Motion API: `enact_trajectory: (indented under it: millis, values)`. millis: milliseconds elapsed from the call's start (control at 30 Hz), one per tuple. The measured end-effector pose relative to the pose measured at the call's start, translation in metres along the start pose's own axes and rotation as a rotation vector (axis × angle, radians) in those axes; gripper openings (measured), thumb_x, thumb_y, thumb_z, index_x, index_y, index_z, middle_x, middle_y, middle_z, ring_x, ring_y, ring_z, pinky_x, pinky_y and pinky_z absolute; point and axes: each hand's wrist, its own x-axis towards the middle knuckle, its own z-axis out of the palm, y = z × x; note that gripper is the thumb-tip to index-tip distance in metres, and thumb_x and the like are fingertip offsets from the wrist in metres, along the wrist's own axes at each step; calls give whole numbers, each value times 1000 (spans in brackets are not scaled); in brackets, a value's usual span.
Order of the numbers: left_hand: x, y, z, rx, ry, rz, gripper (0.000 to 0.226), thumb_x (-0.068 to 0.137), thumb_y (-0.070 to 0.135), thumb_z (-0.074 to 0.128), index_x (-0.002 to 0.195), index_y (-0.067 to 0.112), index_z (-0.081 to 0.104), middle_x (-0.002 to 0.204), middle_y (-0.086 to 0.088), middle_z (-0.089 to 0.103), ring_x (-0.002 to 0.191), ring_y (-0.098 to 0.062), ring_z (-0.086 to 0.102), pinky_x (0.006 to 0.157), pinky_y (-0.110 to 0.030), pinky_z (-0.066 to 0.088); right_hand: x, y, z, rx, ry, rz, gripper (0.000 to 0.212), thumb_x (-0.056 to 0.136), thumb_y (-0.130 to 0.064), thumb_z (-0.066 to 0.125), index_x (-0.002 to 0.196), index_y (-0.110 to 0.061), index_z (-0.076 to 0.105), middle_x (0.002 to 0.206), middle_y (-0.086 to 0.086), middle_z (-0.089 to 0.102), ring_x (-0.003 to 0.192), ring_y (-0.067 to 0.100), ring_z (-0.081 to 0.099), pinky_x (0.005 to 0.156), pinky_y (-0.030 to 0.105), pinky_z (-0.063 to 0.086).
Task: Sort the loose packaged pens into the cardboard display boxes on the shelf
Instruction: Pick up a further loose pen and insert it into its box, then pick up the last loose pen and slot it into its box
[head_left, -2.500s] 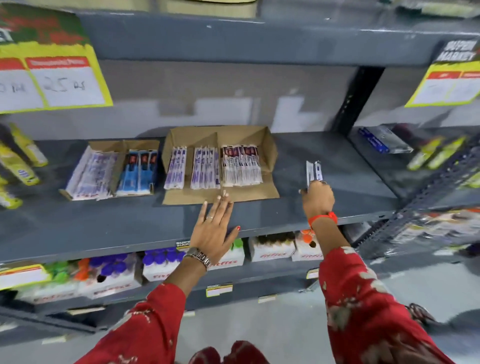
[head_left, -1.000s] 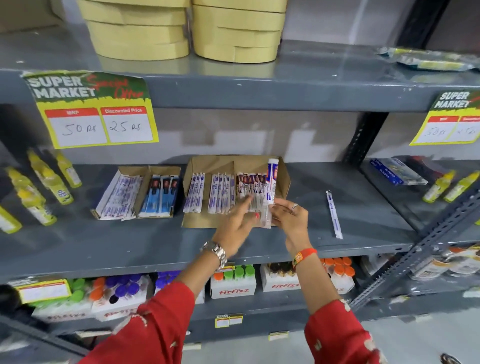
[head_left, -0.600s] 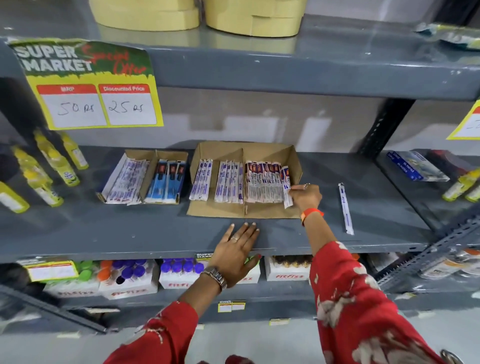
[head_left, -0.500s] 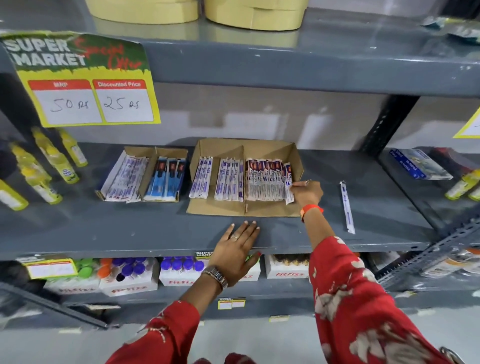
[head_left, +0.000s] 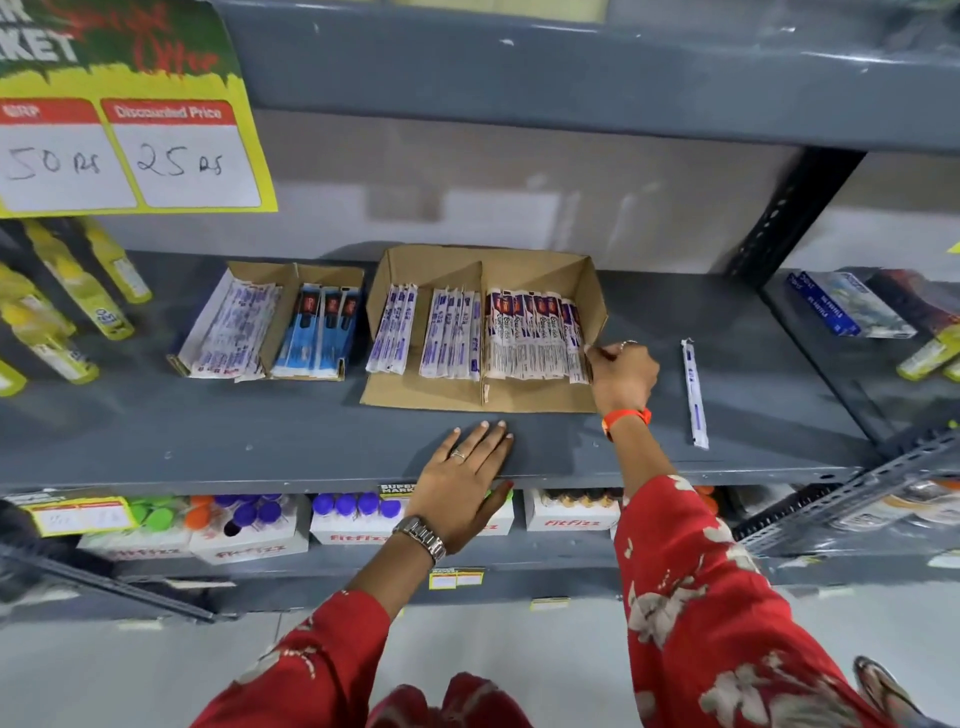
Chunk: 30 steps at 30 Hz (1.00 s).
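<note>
Evidently the right hand (head_left: 621, 376) pinches the outermost packaged pen (head_left: 576, 343) with clenched fingers to seat it in the display box (head_left: 595, 291); the left hand (head_left: 462, 480), released, lies flat on the shelf (head_left: 208, 441) edge, likely for balance; one loose pen (head_left: 693, 392) waits well right.

Larger cardboard display box (head_left: 540, 270): brown, open-topped, front flap folded flat, partitioned, holding upright rows of white-and-purple packaged pens (head_left: 530, 338); smaller cardboard box (head_left: 291, 275) just left, with white-wrapped and blue-wrapped pens; one loose packaged pen (head_left: 695, 395) flat on the shelf, well right of the boxes, lengthwise front-to-back.
</note>
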Motion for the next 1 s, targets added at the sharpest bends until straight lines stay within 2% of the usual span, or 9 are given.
enact_trajectory:
  millis: [67,200,333,433,533,633,800,1000]
  values:
    - [1,0,1,14,-11,-10,62,88,46,8,142,16,16,150,0,16,138,-16,14,109,-35,3,-2,7,-9,-6,53,-41,20,82,-22,65,84,-5,75,89,18,75,86,35,68,79,33,54]
    - [1,0,2,49,13,-17,55,90,42,24,135,14,35,140,-3,41,129,-18,36,104,-42,20,2,22,-33,-143,133,-110,20,85,-18,61,89,-3,73,93,19,75,89,37,68,78,33,53]
    - [0,0,-1,63,23,-23,53,89,42,27,132,14,41,136,-3,47,125,-18,42,101,-43,26,6,33,-53,-339,178,-90,20,89,-12,57,101,0,68,104,27,67,104,41,60,80,42,52]
    - [0,1,0,77,12,-24,53,89,43,27,132,14,41,136,-3,47,125,-18,42,102,-43,25,7,38,-58,-503,153,-63,28,89,-16,60,105,6,63,109,29,62,113,42,49,83,47,50]
    - [-1,1,1,84,10,-26,54,89,43,26,132,14,40,136,-3,47,126,-18,41,102,-43,25,6,40,-59,-564,107,-11,34,90,-20,59,106,9,61,113,30,59,113,44,47,89,48,47]
    - [0,0,1,66,-3,-24,55,90,43,24,135,14,36,139,-4,43,129,-19,37,104,-43,20,6,38,-60,-557,77,15,31,90,-15,58,110,10,59,115,30,57,113,45,50,90,49,48]
    - [0,0,1,33,-9,-19,59,89,45,14,140,15,20,148,-3,26,136,-19,21,108,-39,4,6,34,-66,-571,53,-10,24,84,9,52,107,11,59,112,31,60,106,46,58,86,47,52]
    - [-1,0,1,5,9,-18,62,88,47,9,141,16,18,149,-2,22,137,-17,15,109,-38,1,-9,31,-66,-433,111,21,20,84,-2,55,100,6,66,103,32,66,99,48,62,81,46,53]
